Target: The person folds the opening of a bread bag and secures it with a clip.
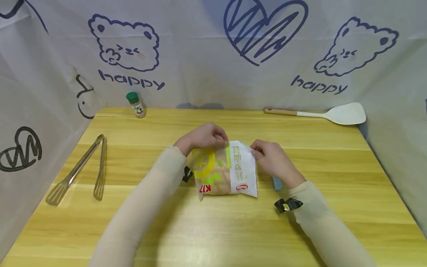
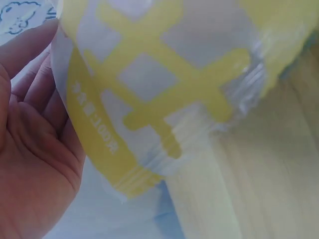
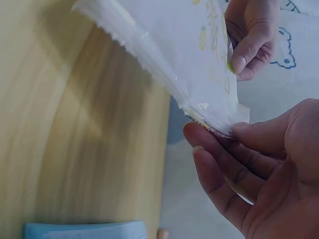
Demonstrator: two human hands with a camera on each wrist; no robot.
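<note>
A plastic food packet (image 1: 217,174), white, yellow and green with pale brown contents showing through, is held up over the middle of the wooden table. My left hand (image 1: 207,136) pinches its top edge near the middle. At the packet's top right corner, my right hand (image 1: 274,157) pinches the edge between thumb and fingers. The right wrist view shows the serrated seal of the packet (image 3: 164,59) between the right thumb and fingers (image 3: 234,167). In the left wrist view the packet (image 2: 149,84) hides the left fingertips in part.
Metal tongs (image 1: 78,168) lie on the table (image 1: 213,230) at left. A green-capped shaker bottle (image 1: 136,105) stands at the back left. A white spatula (image 1: 345,113) with a wooden handle lies at the back right. A blue object (image 1: 277,183) is partly hidden beside the right wrist.
</note>
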